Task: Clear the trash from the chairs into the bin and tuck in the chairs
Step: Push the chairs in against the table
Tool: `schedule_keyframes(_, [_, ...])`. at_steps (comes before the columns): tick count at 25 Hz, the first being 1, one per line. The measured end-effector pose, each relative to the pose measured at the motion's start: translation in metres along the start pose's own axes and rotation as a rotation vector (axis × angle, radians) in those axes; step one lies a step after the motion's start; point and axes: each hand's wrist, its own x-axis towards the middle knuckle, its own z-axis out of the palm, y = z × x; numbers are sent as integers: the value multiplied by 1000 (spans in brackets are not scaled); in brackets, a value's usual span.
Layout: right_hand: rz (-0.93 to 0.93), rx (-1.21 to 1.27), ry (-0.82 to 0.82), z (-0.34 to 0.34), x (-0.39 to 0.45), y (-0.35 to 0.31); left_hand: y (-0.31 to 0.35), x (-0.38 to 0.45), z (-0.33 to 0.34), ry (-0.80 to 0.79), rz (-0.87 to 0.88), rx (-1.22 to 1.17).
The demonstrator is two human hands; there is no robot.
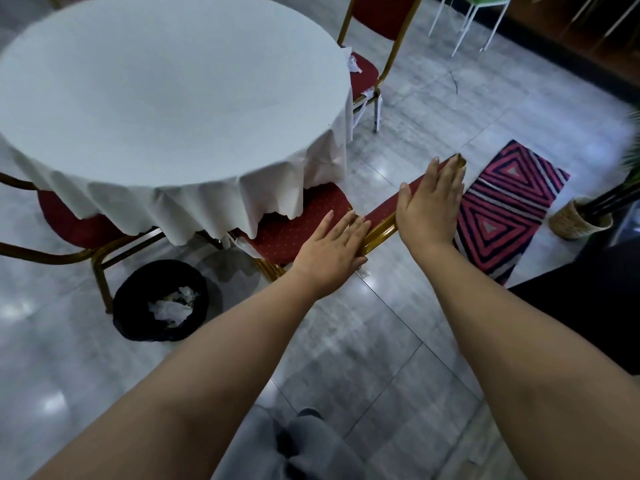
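Both hands, left hand point(334, 249) and right hand point(431, 206), pressed flat, fingers straight, on the near chair point(294, 226)'s backrest. Bin point(138, 299) sat at 7 o'clock; shoving crookedly could've snagged the worktop point(166, 98) cloth.

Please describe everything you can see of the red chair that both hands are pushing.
The red padded chair with a gold metal frame stands upright on the grey tiled floor, its dotted seat partly under the round table's white cloth. The left hand and right hand press flat, fingers straight, on the top of its backrest. Its seat shows no trash where visible. The black bin sits on the floor to its left.
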Motion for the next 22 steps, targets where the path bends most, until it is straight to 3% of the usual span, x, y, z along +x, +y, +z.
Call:
schedule_keyframes(4, [-28,-164,-40,-6,-3,0,9,-6,-1,-15,-85,-41])
schedule_keyframes(7, [-231,-246,-76,-7,-23,-9,13,-17,-4,-14,-166,-99])
schedule_keyframes(16, [-540,-46,-217,30,-100,-88,-41,-128,16,-68,-602,-166])
schedule_keyframes(22, [-660,-25,-440,84,-162,-154,-110,-223,44,-165,-869,-227])
